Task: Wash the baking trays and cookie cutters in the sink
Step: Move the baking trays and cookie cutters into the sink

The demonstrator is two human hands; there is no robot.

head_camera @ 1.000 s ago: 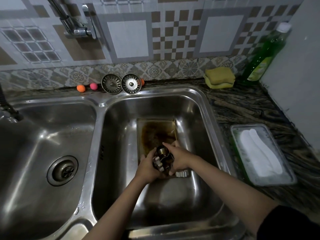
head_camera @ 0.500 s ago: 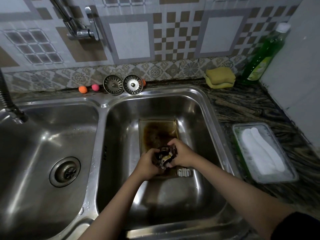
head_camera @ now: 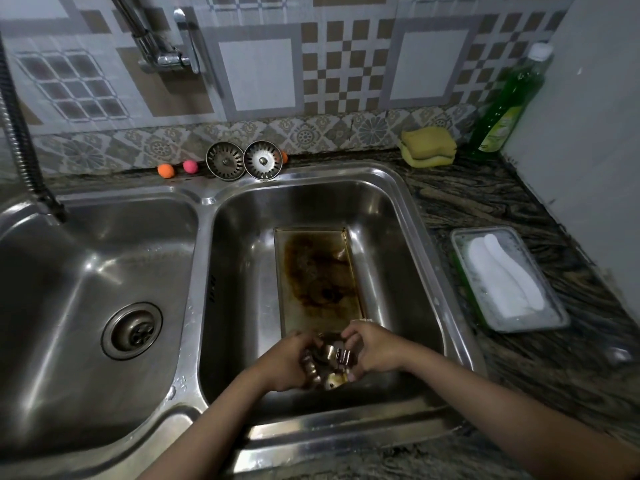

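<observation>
A rectangular metal baking tray (head_camera: 317, 271) with dark brown burnt stains lies flat in the right basin of the double steel sink (head_camera: 204, 258). At the tray's near end I hold a cluster of metal cookie cutters (head_camera: 330, 358) between both hands. My left hand (head_camera: 287, 365) grips them from the left and my right hand (head_camera: 372, 351) from the right, fingers curled around them. The hands hide the tray's near edge.
The left basin holds only a drain (head_camera: 132, 330). Two strainer plugs (head_camera: 242, 160) and small coloured balls (head_camera: 166, 170) sit on the back ledge. A yellow sponge (head_camera: 427, 146), a green soap bottle (head_camera: 509, 105) and a plastic tray with a white cloth (head_camera: 505, 282) stand on the right counter. The tap (head_camera: 166, 46) is mounted on the wall.
Both hands have drawn back toward me with the cutters, uncovering more of the stained tray. The cutters were lifted slightly and shifted within my grip.
</observation>
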